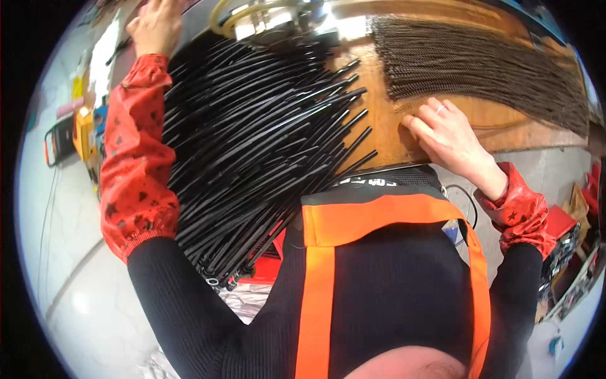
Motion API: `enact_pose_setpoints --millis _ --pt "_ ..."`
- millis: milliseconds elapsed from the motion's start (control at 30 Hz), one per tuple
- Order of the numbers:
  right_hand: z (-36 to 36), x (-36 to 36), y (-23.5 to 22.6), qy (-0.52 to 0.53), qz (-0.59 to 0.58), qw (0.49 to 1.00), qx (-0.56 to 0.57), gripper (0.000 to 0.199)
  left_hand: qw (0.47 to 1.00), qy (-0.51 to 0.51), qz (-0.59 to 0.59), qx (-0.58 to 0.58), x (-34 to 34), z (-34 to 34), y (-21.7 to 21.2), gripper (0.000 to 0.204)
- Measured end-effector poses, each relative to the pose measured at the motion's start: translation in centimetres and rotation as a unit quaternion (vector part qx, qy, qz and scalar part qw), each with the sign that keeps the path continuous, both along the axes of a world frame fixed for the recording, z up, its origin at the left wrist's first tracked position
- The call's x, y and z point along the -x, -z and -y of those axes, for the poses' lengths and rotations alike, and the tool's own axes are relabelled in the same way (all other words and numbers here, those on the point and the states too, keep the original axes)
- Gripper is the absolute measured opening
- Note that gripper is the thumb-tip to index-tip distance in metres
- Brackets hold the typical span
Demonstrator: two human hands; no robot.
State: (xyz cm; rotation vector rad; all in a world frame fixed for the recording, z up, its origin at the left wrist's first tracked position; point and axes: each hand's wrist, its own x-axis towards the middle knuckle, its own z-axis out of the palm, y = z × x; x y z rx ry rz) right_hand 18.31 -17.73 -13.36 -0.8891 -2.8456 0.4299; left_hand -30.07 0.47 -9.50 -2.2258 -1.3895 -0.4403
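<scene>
At the far left, my left hand [158,28] reaches beyond the black rods, its fingers stretched apart and partly cut off by the picture's upper edge. I see nothing held in it. Beside that arm lies a large heap of long, thin, shiny black rods or tubes [252,120], with their ends fanned toward the right. My right hand [448,136] rests low over the wooden tabletop [360,129], with its fingers curled together. Whatever they may hold is hidden. Just beyond it lies a broad bundle of dark brown, twisted-looking strands [467,66].
A shiny machine part with a yellowish hose [259,16] stands at the table's back. Under the rods' near ends shows a red container [265,262]. A yellow box [84,132] and a black case [60,140] are at the left; cluttered shelving [568,265] stands at the right.
</scene>
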Motion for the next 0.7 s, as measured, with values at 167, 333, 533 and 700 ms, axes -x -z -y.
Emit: enact_pose_setpoints --millis 167,333,533,700 --pt "-2.1 2.4 -1.1 0.058 -0.122 0.989 0.056 0.027 0.997 0.039 -0.007 0.067 -7.0 12.8 -3.1 0.011" --pt "-5.5 5.5 -2.2 0.005 -0.131 0.991 0.036 0.026 0.979 0.044 0.072 0.188 -13.3 21.7 -3.4 0.012" --pt "-6.4 8.0 -2.0 -0.075 -0.078 0.993 0.038 0.019 0.97 0.032 0.112 0.215 -13.3 22.4 -1.7 0.012" --pt "-5.7 7.5 -4.1 0.062 -0.204 0.956 0.2 0.009 0.968 0.04 0.129 0.21 -13.3 23.1 -1.6 0.013"
